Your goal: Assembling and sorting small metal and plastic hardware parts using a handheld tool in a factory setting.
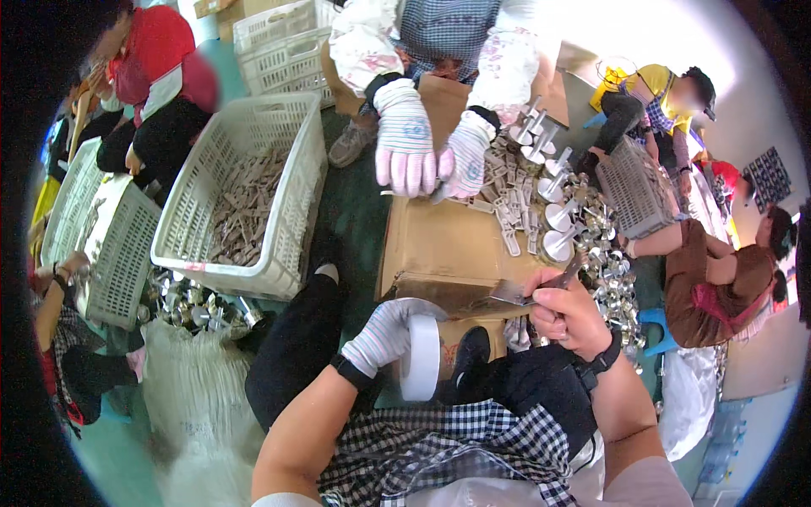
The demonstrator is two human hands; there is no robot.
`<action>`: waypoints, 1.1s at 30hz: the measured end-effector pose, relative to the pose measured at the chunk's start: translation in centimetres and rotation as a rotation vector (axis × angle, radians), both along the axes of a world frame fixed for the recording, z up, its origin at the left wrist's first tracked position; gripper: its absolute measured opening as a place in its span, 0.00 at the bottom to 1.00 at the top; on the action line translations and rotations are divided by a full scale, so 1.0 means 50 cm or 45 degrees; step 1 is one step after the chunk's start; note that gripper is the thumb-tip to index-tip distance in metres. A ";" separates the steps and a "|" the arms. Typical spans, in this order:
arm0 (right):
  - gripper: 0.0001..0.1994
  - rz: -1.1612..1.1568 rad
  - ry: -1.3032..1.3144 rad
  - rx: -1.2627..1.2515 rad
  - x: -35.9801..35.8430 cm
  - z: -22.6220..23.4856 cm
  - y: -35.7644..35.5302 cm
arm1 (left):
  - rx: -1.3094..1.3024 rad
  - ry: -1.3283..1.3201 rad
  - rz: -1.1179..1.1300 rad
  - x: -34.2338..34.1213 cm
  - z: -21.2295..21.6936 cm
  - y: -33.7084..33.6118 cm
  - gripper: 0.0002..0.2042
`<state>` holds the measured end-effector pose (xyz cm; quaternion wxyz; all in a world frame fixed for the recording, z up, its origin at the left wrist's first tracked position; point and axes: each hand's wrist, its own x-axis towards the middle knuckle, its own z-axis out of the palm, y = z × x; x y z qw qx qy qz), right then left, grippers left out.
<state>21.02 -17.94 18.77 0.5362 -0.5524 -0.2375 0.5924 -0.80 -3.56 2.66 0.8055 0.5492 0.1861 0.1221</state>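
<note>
My left hand [382, 336], in a striped knit glove, grips a wide white roll of tape [420, 359] over my lap. My bare right hand [570, 314] is closed on a tool with a flat metal end [509, 292] and a dark shaft; its exact kind is unclear. A thin brownish strip [486, 313] stretches between the roll and my right hand. Just ahead lies a flattened cardboard box [439, 241]. On its far right side are several grey clip-like parts [509, 215]. Opposite me, a co-worker's two gloved hands [435, 165] meet over the cardboard's far edge.
A white plastic crate [182, 241] of similar grey parts stands at left. Shiny metal pieces with round discs [557, 215] are heaped at right; more metal pieces [203, 308] lie beside stacked clear bags [194, 397]. Other people sit with crates on both sides.
</note>
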 end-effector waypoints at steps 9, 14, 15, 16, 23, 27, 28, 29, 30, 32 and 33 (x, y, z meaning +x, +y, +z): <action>0.10 -0.244 0.192 0.299 0.039 -0.036 -0.051 | 0.716 -0.123 -0.055 0.061 0.099 -0.021 0.19; 0.10 -0.333 0.264 0.369 0.036 -0.038 -0.066 | 0.846 -0.155 -0.025 0.094 0.137 -0.027 0.19; 0.09 -0.344 0.289 0.384 0.030 -0.034 -0.065 | 0.812 -0.134 -0.025 0.100 0.144 -0.023 0.19; 0.09 -0.353 0.314 0.397 0.025 -0.030 -0.064 | 0.779 -0.113 -0.027 0.104 0.151 -0.019 0.19; 0.12 -0.452 0.283 0.515 -0.024 0.006 -0.046 | -0.630 -0.118 0.013 0.172 0.113 0.041 0.18; 0.17 -0.343 -0.321 0.710 -0.072 0.017 -0.020 | -0.115 -0.040 0.254 0.224 0.151 0.060 0.18; 0.15 -0.418 -0.467 0.990 -0.089 0.012 -0.007 | -0.067 -0.040 0.259 0.245 0.159 0.064 0.18; 0.15 -0.313 -0.438 0.954 -0.097 0.016 -0.004 | -0.017 -0.034 0.288 0.262 0.167 0.070 0.18; 0.15 -0.395 -0.392 1.211 -0.122 -0.046 0.062 | 0.039 -0.017 0.301 0.281 0.180 0.073 0.18; 0.09 -0.429 -0.605 1.325 -0.131 0.062 0.014 | 0.070 -0.007 0.284 0.322 0.200 0.066 0.17; 0.10 -0.458 -0.651 1.388 -0.142 0.055 0.031 | 0.099 0.007 0.279 0.334 0.211 0.064 0.17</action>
